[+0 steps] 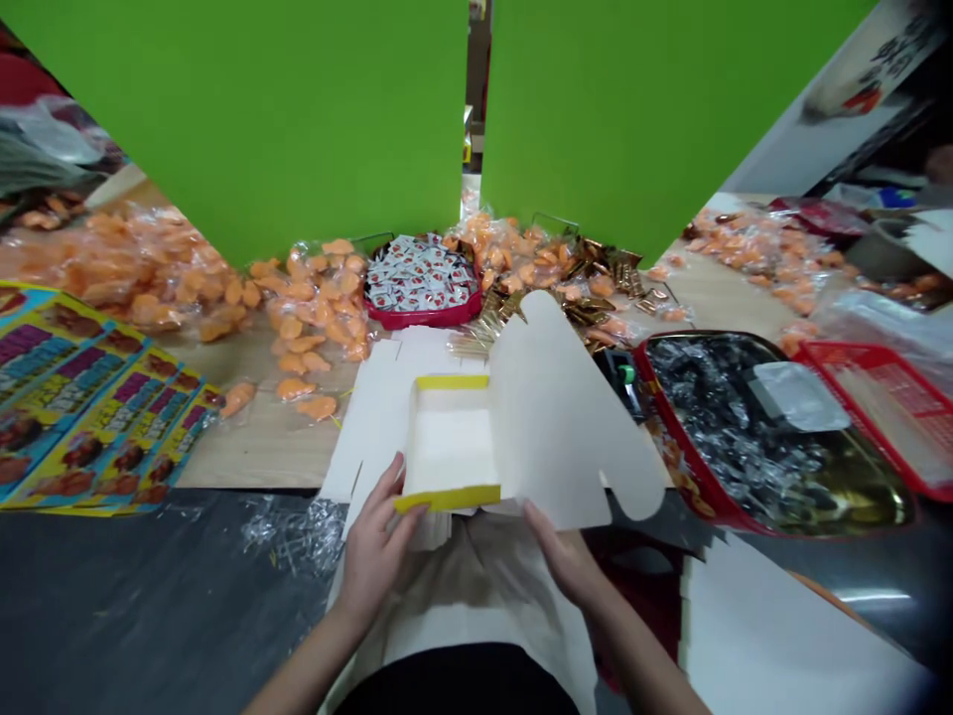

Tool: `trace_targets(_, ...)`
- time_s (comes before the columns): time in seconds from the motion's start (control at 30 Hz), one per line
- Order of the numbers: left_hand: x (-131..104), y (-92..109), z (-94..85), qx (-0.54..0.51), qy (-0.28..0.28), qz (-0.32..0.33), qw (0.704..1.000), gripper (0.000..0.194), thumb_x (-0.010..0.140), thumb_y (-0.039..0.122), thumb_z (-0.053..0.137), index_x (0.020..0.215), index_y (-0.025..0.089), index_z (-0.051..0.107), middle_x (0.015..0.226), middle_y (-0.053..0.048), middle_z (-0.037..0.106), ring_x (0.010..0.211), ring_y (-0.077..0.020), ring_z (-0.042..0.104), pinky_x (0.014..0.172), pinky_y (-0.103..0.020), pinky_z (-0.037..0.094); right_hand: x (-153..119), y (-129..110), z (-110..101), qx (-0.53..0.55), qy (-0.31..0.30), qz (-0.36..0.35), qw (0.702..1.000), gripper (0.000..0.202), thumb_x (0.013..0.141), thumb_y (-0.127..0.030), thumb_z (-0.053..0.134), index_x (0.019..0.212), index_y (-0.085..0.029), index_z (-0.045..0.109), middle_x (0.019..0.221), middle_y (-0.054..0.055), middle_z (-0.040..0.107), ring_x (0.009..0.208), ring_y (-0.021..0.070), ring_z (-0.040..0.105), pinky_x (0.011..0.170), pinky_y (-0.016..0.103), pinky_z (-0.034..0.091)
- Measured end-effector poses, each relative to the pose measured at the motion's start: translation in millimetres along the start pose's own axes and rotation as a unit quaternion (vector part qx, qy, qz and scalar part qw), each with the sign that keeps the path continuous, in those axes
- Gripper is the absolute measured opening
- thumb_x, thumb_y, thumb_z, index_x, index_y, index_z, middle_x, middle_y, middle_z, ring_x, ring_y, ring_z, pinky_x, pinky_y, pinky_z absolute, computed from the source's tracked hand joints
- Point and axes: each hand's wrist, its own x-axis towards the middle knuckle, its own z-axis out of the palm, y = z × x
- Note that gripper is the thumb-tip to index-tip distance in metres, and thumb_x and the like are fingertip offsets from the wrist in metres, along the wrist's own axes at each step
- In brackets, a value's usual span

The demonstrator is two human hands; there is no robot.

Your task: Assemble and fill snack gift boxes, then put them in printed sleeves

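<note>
A cardboard box (pixel 454 437), white inside with yellow rims, lies open in front of me with its large white lid (pixel 566 417) raised on the right side. My left hand (pixel 383 536) grips the near left corner of the box, fingers on the outside wall and thumb by the yellow front rim. At the near right, my right hand (pixel 558 551) touches the lower edge by the lid, its fingertips partly hidden behind the cardboard. Flat white cardboard blanks (pixel 368 407) lie beneath the box on the table.
Stacked printed boxes (pixel 96 407) stand left. Wrapped orange pieces (pixel 317 308) cover the table's back. A red tray (pixel 424 316) holds small packets; a larger tray (pixel 700 497) holds clear packets at right, beside a red basket (pixel 915 417). Green panels (pixel 298 119) rise behind.
</note>
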Motion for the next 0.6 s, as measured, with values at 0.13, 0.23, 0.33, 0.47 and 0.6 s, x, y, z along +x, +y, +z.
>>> trace_targets(0.13,9.5,22.6,23.9,-0.056,0.132,-0.133,0.981,0.048,0.088,0.041,0.048,0.128,0.016,0.043,0.139,-0.014,0.042,0.120,-0.0223,0.050,0.100,-0.036,0.045,0.2,10.9,49.3,-0.090,0.095,-0.066,0.989,0.050,0.087,-0.052,0.041,0.118,-0.017,0.058,0.118,0.016,0.059,0.118,0.0311,0.049,0.099,0.053,0.038)
trace_targets(0.23,8.1,20.2,33.4,0.033,0.174,-0.060,0.982,0.039,0.091,0.035,0.044,0.126,0.018,0.046,0.139,-0.015,0.038,0.124,-0.0239,0.045,0.100,-0.039,0.043,7.0,10.9,65.1,-0.130,0.140,-0.060,0.980,0.047,0.090,-0.046,0.035,0.121,-0.016,0.054,0.118,0.017,0.057,0.117,0.0307,0.049,0.098,0.053,0.038)
trace_targets(0.33,6.6,1.1,16.8,0.186,0.062,0.145,0.970,0.025,0.088,0.031,0.050,0.108,0.024,0.063,0.135,-0.010,0.048,0.131,-0.0300,0.036,0.109,-0.051,0.025,-1.6,4.2,43.9,-0.172,0.155,-0.053,0.971,0.038,0.089,-0.041,0.039,0.109,-0.015,0.058,0.108,0.016,0.060,0.106,0.0286,0.054,0.091,0.047,0.043)
trace_targets(0.47,22.0,-21.6,-8.6,0.268,-0.091,0.283,0.916,0.035,0.086,0.016,0.045,0.116,0.026,0.061,0.112,-0.007,0.066,0.109,-0.0248,0.058,0.113,-0.053,0.007,-35.2,-20.5,27.9,-0.289,-0.019,-0.133,0.948,0.022,0.084,-0.031,0.049,0.069,-0.020,0.060,0.068,0.003,0.062,0.065,0.0179,0.057,0.063,0.029,0.047)
trace_targets(0.6,48.3,-4.0,-8.0,0.306,-0.260,0.271,0.875,0.046,0.078,0.001,0.035,0.102,0.022,0.068,0.098,-0.007,0.070,0.096,-0.0202,0.064,0.113,-0.048,0.015,-15.3,-53.0,63.7,-0.453,-0.083,-0.206,0.864,0.018,0.081,-0.018,0.050,0.094,-0.013,0.062,0.091,0.010,0.066,0.088,0.0215,0.059,0.087,0.036,0.045)
